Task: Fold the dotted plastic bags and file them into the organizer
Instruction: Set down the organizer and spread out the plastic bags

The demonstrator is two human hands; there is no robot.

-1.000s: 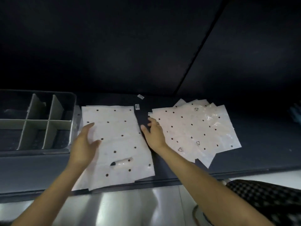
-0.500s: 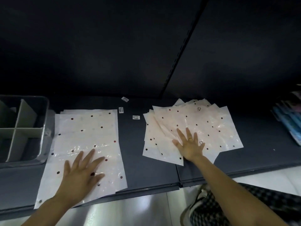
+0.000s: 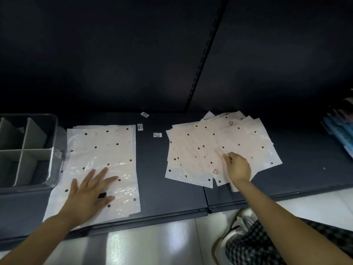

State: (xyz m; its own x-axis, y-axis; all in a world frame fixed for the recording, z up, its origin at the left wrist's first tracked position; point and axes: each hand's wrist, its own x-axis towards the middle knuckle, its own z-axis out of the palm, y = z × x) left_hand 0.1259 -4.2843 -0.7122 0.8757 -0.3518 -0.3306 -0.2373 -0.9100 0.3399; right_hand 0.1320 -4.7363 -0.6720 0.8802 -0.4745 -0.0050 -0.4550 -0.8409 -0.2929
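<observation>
A long dotted plastic bag (image 3: 107,150) lies flat on the dark shelf (image 3: 152,178), left of centre. My left hand (image 3: 89,196) presses on its near part with fingers spread and straight. To the right, a fanned pile of dotted bags (image 3: 208,142) lies on the shelf. My right hand (image 3: 237,167) rests on that pile with fingers curled, pinching the edge of a top bag. The grey organizer (image 3: 54,150) with dividers stands at the far left, touching the long bag's left edge.
Three small white labels (image 3: 157,134) lie on the shelf between the bag and the pile. Blue packages (image 3: 340,129) sit at the right edge. My checked trouser leg and shoe (image 3: 242,226) are below the shelf's front edge, over a pale floor.
My left hand went from the bag's middle to pressing flat on its near part. My right hand moved onto the pile, lay flat, and now its fingers curl on a top bag.
</observation>
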